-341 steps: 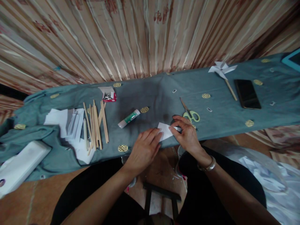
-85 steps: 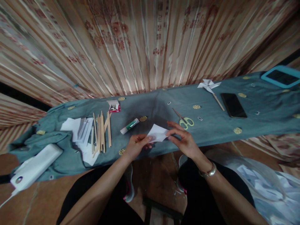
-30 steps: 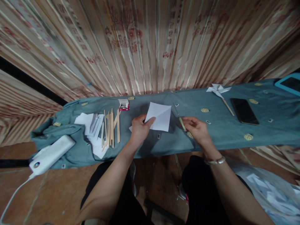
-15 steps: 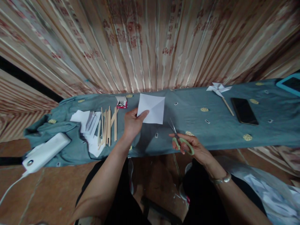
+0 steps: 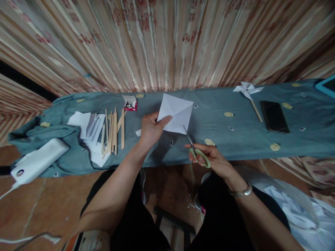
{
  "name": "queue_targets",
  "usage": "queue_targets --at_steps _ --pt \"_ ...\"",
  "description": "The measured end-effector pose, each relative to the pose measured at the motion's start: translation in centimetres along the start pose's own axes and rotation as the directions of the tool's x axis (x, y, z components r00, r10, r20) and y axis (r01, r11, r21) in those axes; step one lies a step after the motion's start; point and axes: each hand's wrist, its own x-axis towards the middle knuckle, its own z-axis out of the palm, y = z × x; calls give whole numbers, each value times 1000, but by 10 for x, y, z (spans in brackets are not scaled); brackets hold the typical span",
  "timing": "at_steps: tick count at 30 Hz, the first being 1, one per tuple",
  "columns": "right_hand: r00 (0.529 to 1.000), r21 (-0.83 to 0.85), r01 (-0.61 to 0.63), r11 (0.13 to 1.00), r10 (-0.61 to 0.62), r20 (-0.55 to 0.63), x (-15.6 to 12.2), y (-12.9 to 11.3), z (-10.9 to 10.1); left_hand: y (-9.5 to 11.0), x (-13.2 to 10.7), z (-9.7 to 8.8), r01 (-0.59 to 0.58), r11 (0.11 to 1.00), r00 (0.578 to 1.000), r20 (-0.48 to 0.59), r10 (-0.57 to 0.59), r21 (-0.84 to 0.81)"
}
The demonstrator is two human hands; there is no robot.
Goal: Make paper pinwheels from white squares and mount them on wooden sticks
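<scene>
My left hand (image 5: 151, 128) pinches a creased white paper square (image 5: 176, 113) by its lower left edge and holds it up above the blue-grey cloth (image 5: 235, 139). My right hand (image 5: 209, 159) grips green-handled scissors (image 5: 195, 148). Their blades point up at the square's lower corner, close to the paper.
Left on the cloth lie several wooden sticks (image 5: 113, 131), a pile of white paper (image 5: 87, 130), a small red box (image 5: 130, 104) and a white power bank (image 5: 36, 164). A paper pinwheel (image 5: 248, 90) and a black phone (image 5: 274, 116) lie at the right. Paper scraps (image 5: 309, 212) lie on the floor.
The folded paper was opened into a flat square and lifted in my left hand. My right hand took the scissors from the cloth and brought the blades up to the paper.
</scene>
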Motion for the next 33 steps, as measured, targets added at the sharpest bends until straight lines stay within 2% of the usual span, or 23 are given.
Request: queue_targets --at_steps 10,33 --pt "998 -14 -53 998 53 -18 0 -3 1 -1 -3 1 14 1000 1000 21 -14 -4" --pt "998 -5 -62 998 62 -8 -1 -4 0 -1 -6 1 49 999 997 54 -50 7"
